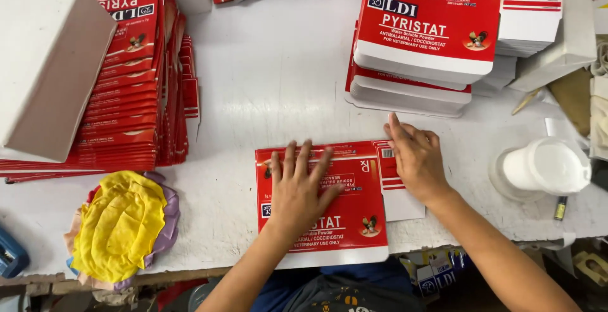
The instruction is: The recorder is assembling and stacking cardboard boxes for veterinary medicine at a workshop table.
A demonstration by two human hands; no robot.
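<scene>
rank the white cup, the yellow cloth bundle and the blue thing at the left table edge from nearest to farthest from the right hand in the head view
From the right hand:
1. White cup, just to its right.
2. Yellow cloth bundle, far left, near the front edge.
3. Blue thing, at the far left edge.

open white tabletop [272,77] runs down the middle of the frame, plenty of room to pass there. left side is walled off by the fanned stack of red cartons [136,96] with a white block [47,65] on top. upper right is blocked by the tall carton piles [424,46]. lower left has a yellow rag bundle [123,226], right edge a white tub [544,167].
</scene>
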